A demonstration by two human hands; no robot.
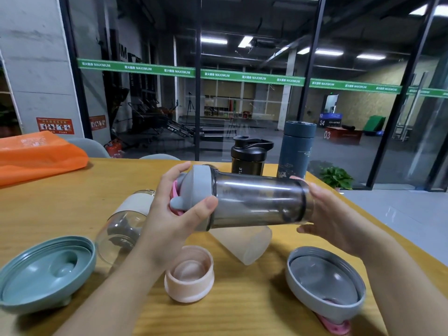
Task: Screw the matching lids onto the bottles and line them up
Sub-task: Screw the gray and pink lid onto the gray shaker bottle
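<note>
Lying on its side in mid-air above the wooden table [242, 299], a smoky grey bottle [257, 200] is held between two hands; all other places are given relative to it.

Head view:

- Grey lid [196, 187]: seated on the bottle's left end, with a pink strap partly seen behind it. How far it is screwed on cannot be told.
- Left hand [169, 214]: curled round the grey lid, thumb across the front of the lid's rim, fingers wrapped over the top.
- Right hand [332, 221]: placed at the bottle's base end, fingers curved about it (contact appears made, though the far fingers are hidden).
- Clear bottle [123, 226]: lying on the table below and to the left, with a white band, partly hidden by the left wrist.
- Frosted cup [247, 243]: lying on the table directly beneath the held bottle.
- Pink lid [189, 275]: set upside down on the table, below and slightly left.
- Teal lid [46, 272]: upside down, far below left.
- Second grey lid [324, 284]: upside down, below right, with a pink strap at its lower edge.
- Black shaker [249, 154]: upright and capped, behind the held bottle.
- Dark blue flask [295, 149]: upright and capped, just right of the shaker.
- Orange bag [38, 156]: on the table, far left and behind.
</note>
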